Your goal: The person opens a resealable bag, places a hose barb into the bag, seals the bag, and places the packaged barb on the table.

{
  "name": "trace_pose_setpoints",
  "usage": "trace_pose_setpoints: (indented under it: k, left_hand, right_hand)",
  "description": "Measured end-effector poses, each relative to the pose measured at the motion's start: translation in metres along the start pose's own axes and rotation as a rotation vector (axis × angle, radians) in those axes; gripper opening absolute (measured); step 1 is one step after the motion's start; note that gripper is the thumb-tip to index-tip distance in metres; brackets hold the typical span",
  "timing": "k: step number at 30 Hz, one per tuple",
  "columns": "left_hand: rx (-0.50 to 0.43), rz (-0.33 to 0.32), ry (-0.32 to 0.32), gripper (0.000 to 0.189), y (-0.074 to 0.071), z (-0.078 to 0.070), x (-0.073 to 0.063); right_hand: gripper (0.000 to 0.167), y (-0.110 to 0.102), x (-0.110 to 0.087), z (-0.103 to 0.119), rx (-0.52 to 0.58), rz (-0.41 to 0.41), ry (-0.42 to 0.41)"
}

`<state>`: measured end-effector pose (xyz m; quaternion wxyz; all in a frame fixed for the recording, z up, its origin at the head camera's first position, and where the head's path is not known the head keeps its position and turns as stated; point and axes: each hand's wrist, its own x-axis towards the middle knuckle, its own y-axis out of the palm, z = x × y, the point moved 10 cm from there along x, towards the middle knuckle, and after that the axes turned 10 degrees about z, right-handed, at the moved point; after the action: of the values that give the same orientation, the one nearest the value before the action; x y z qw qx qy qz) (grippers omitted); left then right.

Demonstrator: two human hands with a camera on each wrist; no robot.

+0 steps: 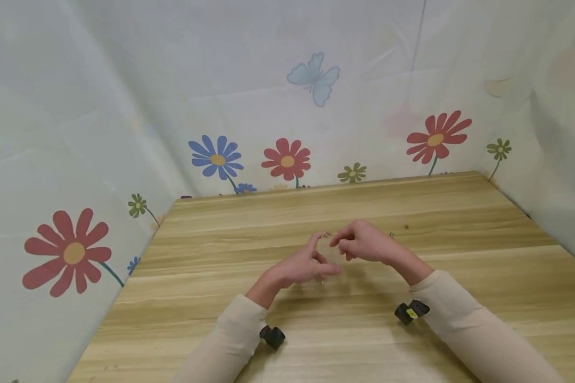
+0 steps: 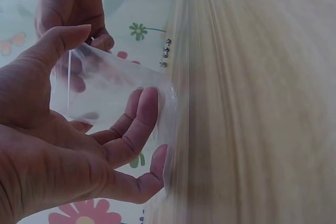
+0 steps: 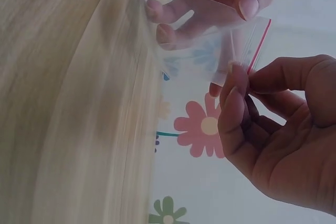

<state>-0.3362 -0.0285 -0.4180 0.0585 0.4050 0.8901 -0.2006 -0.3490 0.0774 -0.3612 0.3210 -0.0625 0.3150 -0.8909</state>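
Note:
A clear plastic zip bag [image 3: 202, 45] with a red line along its closure is between the two hands above the wooden table. My left hand [image 1: 301, 267] holds the bag, its thumb at one edge and its bent fingers against the film, as the left wrist view shows. With thumb and fingertips, my right hand [image 3: 286, 145] pinches the bag by the end with the red line. In the head view the bag is so see-through that its outline is hard to follow. I cannot tell whether its closure is parted.
Small shiny metal pieces [image 2: 166, 50] lie on the wooden table [image 1: 249, 229] beyond the right hand. A flower-printed cloth [image 1: 249, 96] stands along the table's back and sides. Each sleeve carries a small black wrist camera [image 1: 272, 337].

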Motion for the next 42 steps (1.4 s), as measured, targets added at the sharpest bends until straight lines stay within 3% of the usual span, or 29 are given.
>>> trace_pose_setpoints:
  k: [6, 12, 21, 24, 31, 42]
  left_hand:
    - [-0.029, 0.006, 0.008, 0.085, 0.001, 0.001, -0.001]
    - [-0.035, 0.014, 0.015, 0.090, 0.004, -0.001, -0.001]
    - [0.040, -0.014, 0.008, 0.085, -0.001, -0.001, 0.000]
    - [0.032, -0.020, 0.020, 0.082, -0.001, -0.002, 0.000]
    - [0.034, -0.045, 0.037, 0.077, -0.003, -0.006, 0.001]
    - [0.064, -0.049, 0.029, 0.076, -0.003, -0.003, 0.001]
  right_hand:
    - [0.028, 0.004, 0.000, 0.005, -0.086, 0.044, -0.044]
    - [0.035, 0.013, 0.000, 0.011, -0.075, 0.110, -0.125]
    - [0.032, 0.004, 0.001, 0.006, -0.010, 0.130, -0.091]
    - [0.022, -0.016, -0.004, 0.001, -0.027, 0.075, -0.093]
    - [0.013, -0.078, -0.020, -0.024, -0.138, -0.161, -0.054]
    - [0.008, -0.121, -0.041, -0.075, -0.327, -0.284, 0.122]
